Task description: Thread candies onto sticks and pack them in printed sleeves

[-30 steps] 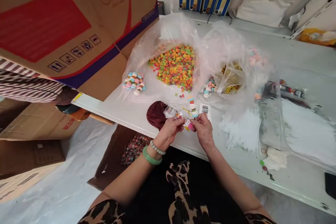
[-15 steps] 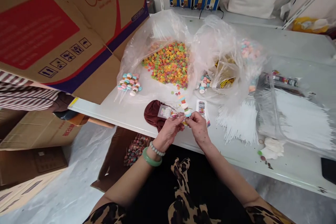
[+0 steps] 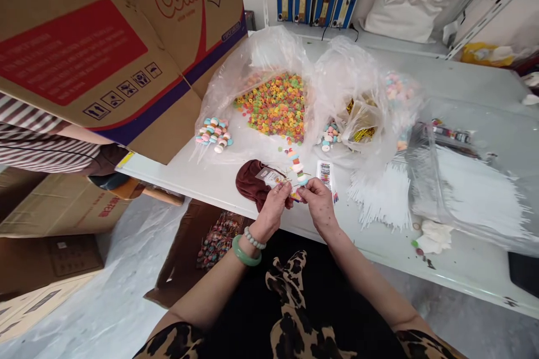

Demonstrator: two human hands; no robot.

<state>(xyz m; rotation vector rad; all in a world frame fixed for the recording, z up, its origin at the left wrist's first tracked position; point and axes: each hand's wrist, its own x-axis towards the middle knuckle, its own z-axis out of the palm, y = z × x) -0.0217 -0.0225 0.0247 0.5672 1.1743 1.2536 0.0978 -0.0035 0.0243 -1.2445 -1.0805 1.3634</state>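
Observation:
My left hand (image 3: pixel 273 205) is closed in a pinch near the foot of a candy skewer (image 3: pixel 297 168); what lies between its fingertips is too small to make out. Stacked pastel marshmallow-like pieces in blue, orange and white make up the skewer, which stands nearly upright. Closed around its lower end are the fingers of my right hand (image 3: pixel 319 202). Thin gold strands show beside both sets of fingertips. Just behind my left hand, a printed clear packet (image 3: pixel 269 175) rests on a dark red cloth (image 3: pixel 249 182). A printed label card (image 3: pixel 325 174) lies beyond my right hand.
Plastic bags hold colourful candy rings (image 3: pixel 275 104) and gold ties (image 3: pixel 364 133). Finished-looking skewers (image 3: pixel 214 132) lie at left. White sticks (image 3: pixel 381 193) spread at right. A large carton (image 3: pixel 138 56) stands at left; an open box (image 3: pixel 181 258) sits below the table. Someone's striped sleeve (image 3: pixel 37 134) shows.
The view has tilted up slightly, so more of the shelf shows. My hands stay close together at the skewer, with only small finger movement; gold strands stand out more clearly.

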